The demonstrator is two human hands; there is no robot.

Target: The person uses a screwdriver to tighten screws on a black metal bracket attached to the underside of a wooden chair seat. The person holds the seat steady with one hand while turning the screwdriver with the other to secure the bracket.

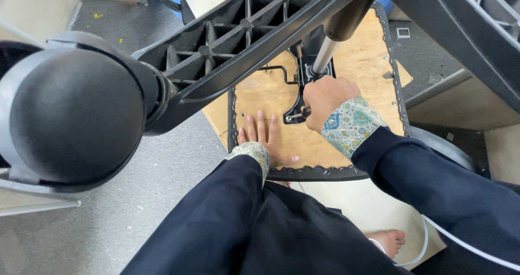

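A bare foot (387, 241) is seen nearest the camera, at the lower edge beside a white cable (422, 242), with dark blue sleeves reaching forward over it. The left hand (264, 139) is laid flat and spread open, palm down, on the plywood underside of an upturned office chair seat (368, 63), close to its stapled black fabric edge (311, 173); nothing is held in it. Just beyond and to the right, the right hand (326, 97) is closed in a fist around something small at the black metal seat mechanism (299, 99), beside the base of the chrome gas lift column (324, 55); what is gripped cannot be made out. Overhead, the black ribbed plastic chair base (238, 31) is spread across the view, and a black caster wheel (73, 112) looms at the left. A small pale square label (403, 33) is seen on the grey floor at the far right.
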